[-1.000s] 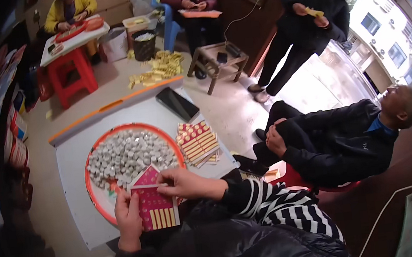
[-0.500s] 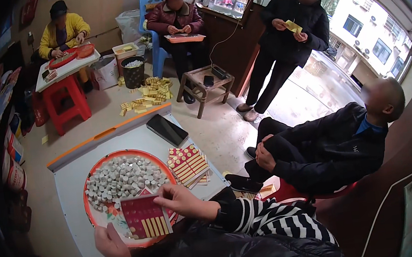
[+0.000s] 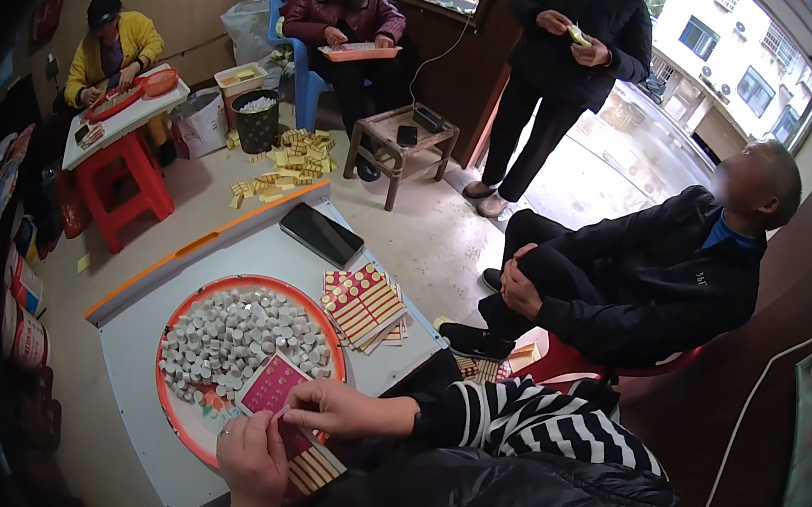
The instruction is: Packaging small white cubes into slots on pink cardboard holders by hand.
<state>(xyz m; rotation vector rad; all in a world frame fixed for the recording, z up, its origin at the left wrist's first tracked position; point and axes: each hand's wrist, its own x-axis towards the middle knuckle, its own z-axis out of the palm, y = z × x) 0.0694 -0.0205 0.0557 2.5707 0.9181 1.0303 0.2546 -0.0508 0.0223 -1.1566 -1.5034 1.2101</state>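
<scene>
My left hand (image 3: 253, 460) and my right hand (image 3: 328, 407) both grip a flat red card with gold stripes (image 3: 279, 405) over the near rim of a round red tray (image 3: 187, 425). The tray holds several small grey-white cylinders (image 3: 237, 336) heaped in its middle. My right fingers pinch the card's near edge; my left hand covers its lower left part. A stack of similar red and gold cards (image 3: 365, 304) lies on the white table (image 3: 131, 322) to the right of the tray. A black phone (image 3: 322, 234) rests further back.
A person in dark clothes sits close on my right (image 3: 645, 268). Another stands by the doorway (image 3: 569, 58). Two more sit at the back, near a red stool (image 3: 127, 184), a small wooden table (image 3: 404, 140), a black bin (image 3: 257, 121) and yellow cards scattered on the floor (image 3: 292, 157).
My head has tipped so the table sits higher and closer. The card has come nearer to me, and my left hand has closed onto it again beside the right.
</scene>
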